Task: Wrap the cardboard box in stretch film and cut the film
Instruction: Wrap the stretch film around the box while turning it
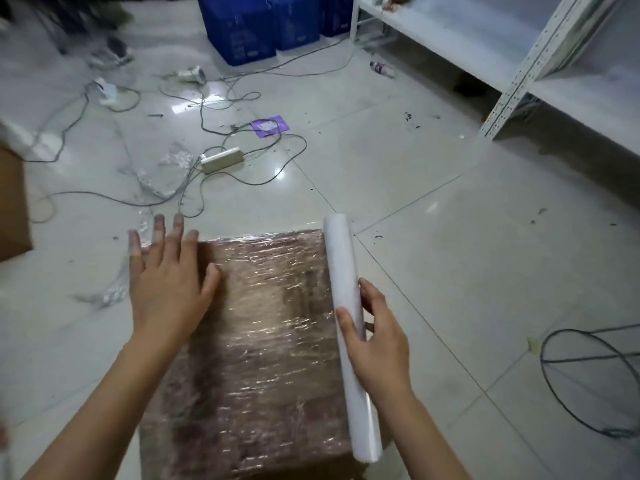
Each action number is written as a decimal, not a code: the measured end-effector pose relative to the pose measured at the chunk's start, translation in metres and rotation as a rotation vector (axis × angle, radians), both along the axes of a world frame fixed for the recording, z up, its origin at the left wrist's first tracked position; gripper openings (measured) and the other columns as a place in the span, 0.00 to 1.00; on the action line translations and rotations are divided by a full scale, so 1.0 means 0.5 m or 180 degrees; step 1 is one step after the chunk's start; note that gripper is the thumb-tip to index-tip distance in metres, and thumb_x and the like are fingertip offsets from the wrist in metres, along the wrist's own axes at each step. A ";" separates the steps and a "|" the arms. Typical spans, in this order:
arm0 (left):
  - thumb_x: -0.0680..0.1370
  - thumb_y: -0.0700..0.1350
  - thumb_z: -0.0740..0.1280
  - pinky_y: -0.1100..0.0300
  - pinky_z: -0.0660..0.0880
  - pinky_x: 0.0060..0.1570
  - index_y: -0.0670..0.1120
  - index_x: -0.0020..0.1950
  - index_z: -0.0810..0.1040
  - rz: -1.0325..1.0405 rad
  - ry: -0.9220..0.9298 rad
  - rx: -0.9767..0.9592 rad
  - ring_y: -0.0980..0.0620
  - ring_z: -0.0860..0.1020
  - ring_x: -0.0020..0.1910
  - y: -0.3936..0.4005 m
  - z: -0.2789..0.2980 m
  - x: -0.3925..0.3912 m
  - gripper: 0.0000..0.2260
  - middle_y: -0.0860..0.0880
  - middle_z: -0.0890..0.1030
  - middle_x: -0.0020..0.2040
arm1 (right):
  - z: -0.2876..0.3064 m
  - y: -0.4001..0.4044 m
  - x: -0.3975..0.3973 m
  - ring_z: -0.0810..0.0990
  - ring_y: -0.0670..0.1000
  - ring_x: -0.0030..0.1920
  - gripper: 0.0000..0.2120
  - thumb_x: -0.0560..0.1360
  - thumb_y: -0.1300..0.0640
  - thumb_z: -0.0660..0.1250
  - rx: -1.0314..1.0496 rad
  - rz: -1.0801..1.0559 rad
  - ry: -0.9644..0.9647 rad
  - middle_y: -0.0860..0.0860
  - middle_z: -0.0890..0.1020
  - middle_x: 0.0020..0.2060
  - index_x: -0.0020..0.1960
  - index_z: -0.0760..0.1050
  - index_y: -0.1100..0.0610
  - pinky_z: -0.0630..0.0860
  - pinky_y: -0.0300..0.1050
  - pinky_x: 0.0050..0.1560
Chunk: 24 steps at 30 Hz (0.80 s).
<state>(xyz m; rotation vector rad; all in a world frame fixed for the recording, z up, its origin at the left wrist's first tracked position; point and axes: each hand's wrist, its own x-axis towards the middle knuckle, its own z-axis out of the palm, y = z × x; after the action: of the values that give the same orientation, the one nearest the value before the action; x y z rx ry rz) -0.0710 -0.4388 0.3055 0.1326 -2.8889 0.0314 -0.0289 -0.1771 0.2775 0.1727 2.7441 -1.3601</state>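
A brown cardboard box (266, 341) stands on the tiled floor, its top covered in wrinkled, shiny stretch film. A long white roll of stretch film (348, 306) lies along the box's right edge, running from far to near. My right hand (377, 337) grips the roll around its middle, thumb on top. My left hand (166, 289) lies flat with fingers spread on the box's far left corner, fingertips reaching past the edge.
Grey cables and a white power strip (221, 160) sprawl over the floor beyond the box, with scraps of torn film (162, 174). Another cardboard box (12, 206) is at the left edge. Blue crates (263, 26) stand at the back. White metal shelving (519, 64) runs along the right.
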 end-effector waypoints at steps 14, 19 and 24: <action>0.75 0.56 0.56 0.48 0.63 0.56 0.46 0.61 0.72 -0.0406 0.0383 0.0466 0.45 0.66 0.55 0.212 -0.046 -0.063 0.20 0.44 0.75 0.56 | -0.009 0.054 0.003 0.73 0.34 0.49 0.18 0.81 0.49 0.50 -0.0291 0.0499 0.0399 0.35 0.70 0.55 0.68 0.56 0.33 0.67 0.24 0.44; 0.75 0.55 0.57 0.49 0.65 0.51 0.48 0.58 0.74 -0.0460 0.0485 0.0136 0.44 0.66 0.51 0.220 -0.054 -0.066 0.17 0.44 0.75 0.52 | 0.003 0.058 -0.002 0.74 0.38 0.47 0.17 0.79 0.51 0.58 -0.0417 0.0531 0.0335 0.43 0.70 0.54 0.65 0.62 0.36 0.70 0.26 0.41; 0.73 0.53 0.53 0.44 0.60 0.65 0.43 0.55 0.78 -0.0428 0.0246 -0.0375 0.41 0.74 0.55 0.249 -0.019 -0.083 0.21 0.41 0.78 0.53 | 0.005 0.048 -0.010 0.73 0.42 0.49 0.20 0.76 0.48 0.64 -0.0297 0.0451 0.0305 0.44 0.72 0.59 0.65 0.61 0.41 0.72 0.33 0.47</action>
<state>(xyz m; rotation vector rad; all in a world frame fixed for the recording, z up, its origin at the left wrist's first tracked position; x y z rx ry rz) -0.1124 -0.3143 0.2959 -0.0804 -2.8030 0.1678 -0.0337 -0.1532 0.2800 -0.0931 2.7004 -1.4902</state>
